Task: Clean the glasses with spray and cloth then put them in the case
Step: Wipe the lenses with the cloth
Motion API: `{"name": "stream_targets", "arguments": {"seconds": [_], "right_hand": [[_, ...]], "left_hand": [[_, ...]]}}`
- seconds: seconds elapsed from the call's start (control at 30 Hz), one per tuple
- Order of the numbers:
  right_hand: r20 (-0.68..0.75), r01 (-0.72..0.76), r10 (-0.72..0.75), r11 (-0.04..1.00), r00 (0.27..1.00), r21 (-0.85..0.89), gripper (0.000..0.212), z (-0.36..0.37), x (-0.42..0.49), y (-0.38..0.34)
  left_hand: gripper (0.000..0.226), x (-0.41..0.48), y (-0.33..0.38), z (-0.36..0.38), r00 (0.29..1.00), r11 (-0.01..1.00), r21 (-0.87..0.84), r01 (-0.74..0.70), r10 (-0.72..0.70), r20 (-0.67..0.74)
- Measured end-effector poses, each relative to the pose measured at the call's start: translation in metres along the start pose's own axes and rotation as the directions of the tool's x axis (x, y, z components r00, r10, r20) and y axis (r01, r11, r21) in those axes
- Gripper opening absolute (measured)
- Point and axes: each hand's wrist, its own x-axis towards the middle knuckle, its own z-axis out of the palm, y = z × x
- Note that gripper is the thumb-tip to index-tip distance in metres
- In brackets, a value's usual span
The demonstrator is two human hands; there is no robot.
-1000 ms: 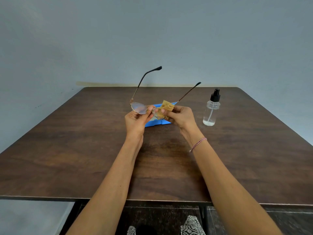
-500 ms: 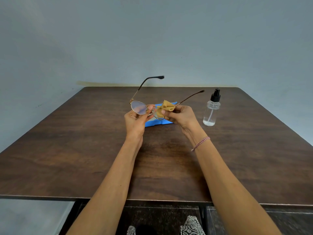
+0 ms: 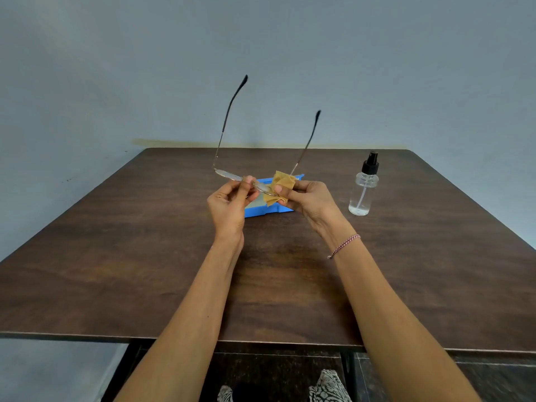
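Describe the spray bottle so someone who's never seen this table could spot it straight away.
Start at the dark wooden table and look to its far right part, beyond the person's right hand. There the spray bottle stands upright on its own, apart from the blue case. Its see-through body, black pump top and little pool of liquid set it apart.

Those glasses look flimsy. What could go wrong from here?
1. The left hand pinches the thin metal-framed glasses near the bridge while the right hand pinches the mustard-yellow cloth around one lens; hard rubbing might bend the frame.
2. They are held above the dark wooden table, so a slip could drop them.
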Motion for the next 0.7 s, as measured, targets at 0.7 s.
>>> {"name": "stream_targets", "arguments": {"seconds": [0.7], "right_hand": [[-0.154,0.093,-0.068,0.982,0.986,0.164,0.015,-0.011,-0.002,-0.012]], "left_hand": [[0.005,0.000,0.001,-0.001,0.999,0.999,-0.039,0.033,-0.033,-0.004]]}}
